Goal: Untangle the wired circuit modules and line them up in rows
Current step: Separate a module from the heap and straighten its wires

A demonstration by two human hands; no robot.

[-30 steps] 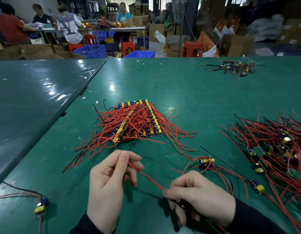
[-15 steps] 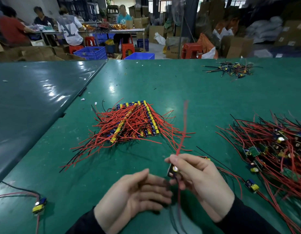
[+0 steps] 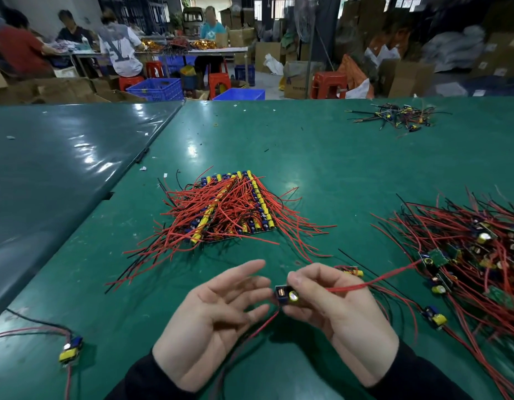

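Right hand [image 3: 330, 301] pinching a circuit module [image 3: 287, 295] above the green worktop [image 3: 307, 157], left hand [image 3: 218, 316] wide and palm-up beside it, lined-up rows [image 3: 235, 206] ahead, tangled pile [image 3: 475, 252] at right, cardboard boxes [image 3: 299, 79] with unreadable print, blue crates [image 3: 157, 89] behind.

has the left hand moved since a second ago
Yes. The left hand has let go of the red wire and opened palm-up, shifting right, away from the lone module at the table's left edge.
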